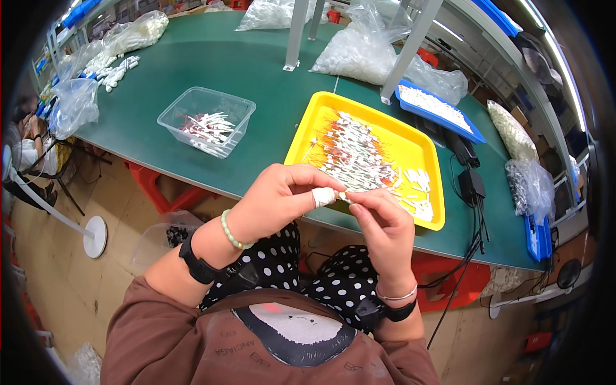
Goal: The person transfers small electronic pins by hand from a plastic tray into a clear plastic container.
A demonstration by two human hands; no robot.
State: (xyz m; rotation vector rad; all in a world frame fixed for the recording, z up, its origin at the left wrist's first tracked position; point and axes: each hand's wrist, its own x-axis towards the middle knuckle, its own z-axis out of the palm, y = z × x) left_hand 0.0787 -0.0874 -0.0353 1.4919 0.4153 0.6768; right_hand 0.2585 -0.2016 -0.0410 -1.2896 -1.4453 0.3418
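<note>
Over the front edge of the yellow tray, my left hand (273, 200) and my right hand (389, 224) meet fingertip to fingertip. Both pinch a small white part (345, 197), mostly covered by my fingers. White tape wraps my left thumb. Inside the yellow tray (414, 149) lie many slim white pieces with orange-red wires (354, 146), and loose short white pieces (420, 208) sit in its near right corner. Left of it, a clear plastic box (241, 106) holds more white pieces with dark red wires (213, 127).
Both containers stand on a green table (192, 58). Behind the tray are a blue tray (471, 133) of white pieces, metal posts (410, 48) and a bulging clear bag (359, 51). Black cables (476, 221) hang at the right. A red stool (151, 186) stands below the table.
</note>
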